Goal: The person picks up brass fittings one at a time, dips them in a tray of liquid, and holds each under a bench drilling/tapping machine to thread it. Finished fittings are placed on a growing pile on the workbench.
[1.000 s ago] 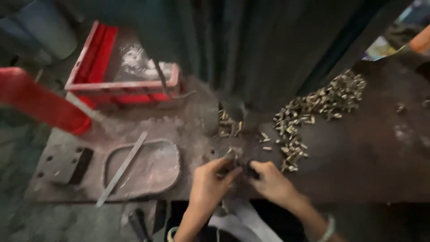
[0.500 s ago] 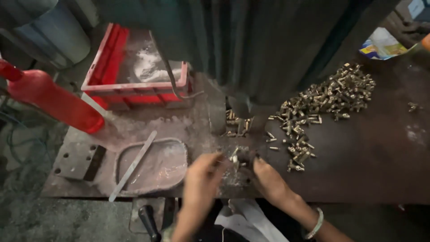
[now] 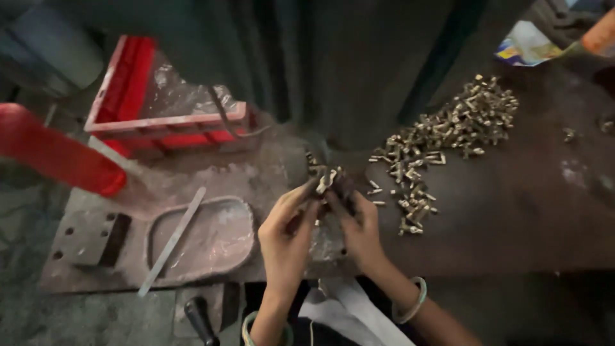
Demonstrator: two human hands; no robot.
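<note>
Head view shows your two hands brought together over the dark bench [image 3: 512, 211], just in front of the tall machine column [image 3: 359, 70]. Your left hand [image 3: 286, 234] and right hand [image 3: 360, 230] both pinch at a small cluster of brass-coloured metal pieces [image 3: 325, 179], fingertips almost touching each other around it. You seem to be in the middle of seating or sorting one of these pieces at the foot of the machine; the next move will likely call for a fine, steady fingertip grip and careful alignment, since the parts are tiny and lie close together.

More of the same pieces lie in a loose heap [image 3: 448, 131] to your right, well apart from your hands. To your left sit a shallow grey tray [image 3: 211, 247] with a flat metal strip [image 3: 172, 240] across it, and a red crate [image 3: 163, 122] farther back.

Motion blur hides exactly which piece each hand grips. What lies under your fingers cannot be made out, and your forearms are cut off at the frame's lower edge.
</note>
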